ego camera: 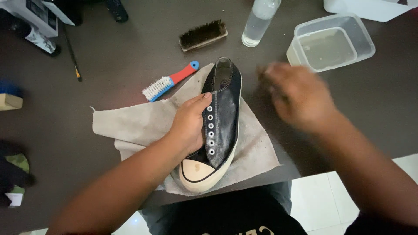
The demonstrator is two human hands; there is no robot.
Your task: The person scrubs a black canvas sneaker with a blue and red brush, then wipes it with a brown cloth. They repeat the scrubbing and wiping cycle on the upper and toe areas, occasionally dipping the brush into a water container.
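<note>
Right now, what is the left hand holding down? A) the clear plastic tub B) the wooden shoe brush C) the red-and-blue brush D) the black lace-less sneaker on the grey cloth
D: the left hand grips the black sneaker at its eyelet row, on the grey cloth; the wooden shoe brush, red-and-blue brush and clear plastic tub lie untouched on the dark table.

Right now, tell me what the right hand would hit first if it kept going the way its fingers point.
The blurred right hand points up-left; probably the clear bottle, though depth is unclear.
</note>
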